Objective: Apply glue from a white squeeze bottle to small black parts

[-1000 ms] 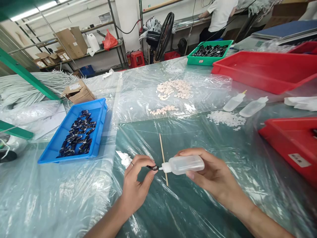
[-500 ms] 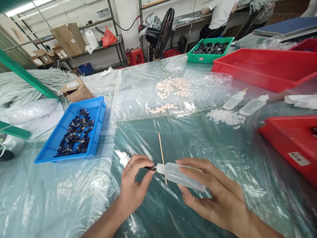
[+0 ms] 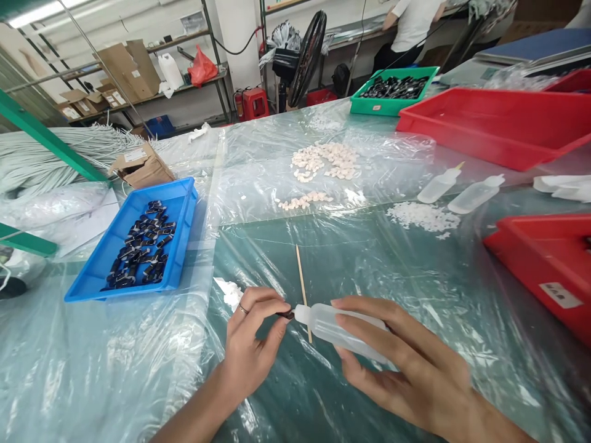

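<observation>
Between the thumb and fingers of my left hand (image 3: 253,341) is a small black piece (image 3: 286,314), mostly covered by the fingertips. My right hand (image 3: 406,363) is wrapped round a translucent squeeze bottle (image 3: 341,329), which lies nearly level with its nozzle end pointing left at the black piece. Nozzle tip and piece meet or nearly meet; the exact contact is too small to tell. Under the bottle's neck a thin wooden stick (image 3: 301,274) lies on the plastic-covered table (image 3: 258,258). A crumpled white tissue (image 3: 231,294) is beside my left hand.
A blue tray (image 3: 184,246) of black pieces stands left. Beige pieces (image 3: 323,160) and white bits (image 3: 422,216) lie further back, near two more bottles (image 3: 475,194). Red trays (image 3: 489,129) and a green tray (image 3: 376,107) stand right and back. A person (image 3: 413,27) is in the background.
The bottle and my right hand have shifted slightly to the right. The black piece in my left fingers has also moved very slightly right.
</observation>
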Demonstrator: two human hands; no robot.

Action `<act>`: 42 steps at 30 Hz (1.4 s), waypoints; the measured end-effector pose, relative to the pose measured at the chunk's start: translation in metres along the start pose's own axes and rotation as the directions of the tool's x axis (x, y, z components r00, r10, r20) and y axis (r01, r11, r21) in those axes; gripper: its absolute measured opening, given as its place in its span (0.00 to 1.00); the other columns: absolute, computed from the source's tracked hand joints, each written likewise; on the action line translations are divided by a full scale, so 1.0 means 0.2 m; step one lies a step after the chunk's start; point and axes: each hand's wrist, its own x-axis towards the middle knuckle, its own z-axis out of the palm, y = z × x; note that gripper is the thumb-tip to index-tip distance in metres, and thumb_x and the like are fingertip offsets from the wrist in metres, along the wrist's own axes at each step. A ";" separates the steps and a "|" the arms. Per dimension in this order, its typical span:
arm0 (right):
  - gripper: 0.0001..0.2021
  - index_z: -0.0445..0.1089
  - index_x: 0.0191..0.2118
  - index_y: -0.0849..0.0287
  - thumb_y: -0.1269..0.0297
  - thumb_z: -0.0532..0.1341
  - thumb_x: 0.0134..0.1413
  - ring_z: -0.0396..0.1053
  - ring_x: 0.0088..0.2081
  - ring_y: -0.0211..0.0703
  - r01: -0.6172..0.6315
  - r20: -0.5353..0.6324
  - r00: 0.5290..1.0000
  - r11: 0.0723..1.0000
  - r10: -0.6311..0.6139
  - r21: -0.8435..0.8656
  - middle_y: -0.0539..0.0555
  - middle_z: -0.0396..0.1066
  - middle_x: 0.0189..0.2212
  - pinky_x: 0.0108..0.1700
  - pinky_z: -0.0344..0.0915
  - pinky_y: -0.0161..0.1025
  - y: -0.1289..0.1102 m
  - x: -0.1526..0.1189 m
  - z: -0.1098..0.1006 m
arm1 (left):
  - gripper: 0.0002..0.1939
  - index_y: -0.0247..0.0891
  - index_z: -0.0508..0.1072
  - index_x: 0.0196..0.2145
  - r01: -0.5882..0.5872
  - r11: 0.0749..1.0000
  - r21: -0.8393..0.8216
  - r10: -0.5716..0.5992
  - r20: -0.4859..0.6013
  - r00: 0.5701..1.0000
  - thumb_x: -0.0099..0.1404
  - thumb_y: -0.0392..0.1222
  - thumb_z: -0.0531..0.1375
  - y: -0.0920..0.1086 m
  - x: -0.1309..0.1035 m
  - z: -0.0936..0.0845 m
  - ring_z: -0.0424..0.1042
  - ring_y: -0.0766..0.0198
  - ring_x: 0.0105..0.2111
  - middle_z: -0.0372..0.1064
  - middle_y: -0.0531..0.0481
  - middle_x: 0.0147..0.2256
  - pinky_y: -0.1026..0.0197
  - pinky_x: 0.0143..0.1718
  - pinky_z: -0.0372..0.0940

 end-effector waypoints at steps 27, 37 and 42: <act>0.21 0.67 0.49 0.46 0.66 0.64 0.46 0.75 0.40 0.42 -0.142 0.098 0.987 0.972 0.126 0.187 0.51 0.74 0.42 0.35 0.75 0.31 0.00 0.03 -0.03 | 0.11 0.45 0.71 0.43 -0.021 1.000 -0.021 0.022 0.030 0.999 0.66 0.30 0.59 0.00 0.00 0.00 0.73 0.61 0.40 0.69 0.50 0.40 0.58 0.39 0.71; 0.22 0.68 0.49 0.47 0.69 0.65 0.45 0.74 0.41 0.44 -0.147 0.082 0.988 0.967 0.133 0.207 0.52 0.73 0.43 0.39 0.74 0.33 0.00 0.04 -0.03 | 0.09 0.44 0.72 0.42 -0.024 0.999 -0.025 0.025 0.022 0.999 0.67 0.32 0.59 0.00 0.00 0.00 0.73 0.61 0.39 0.70 0.49 0.39 0.59 0.39 0.71; 0.16 0.71 0.43 0.49 0.67 0.66 0.45 0.73 0.41 0.46 -0.355 0.138 0.935 0.837 0.327 0.417 0.54 0.74 0.40 0.36 0.72 0.34 0.02 0.07 -0.04 | 0.06 0.44 0.72 0.41 0.010 1.000 -0.028 -0.009 0.018 1.000 0.67 0.35 0.60 0.01 0.00 0.01 0.74 0.60 0.38 0.71 0.49 0.38 0.59 0.39 0.70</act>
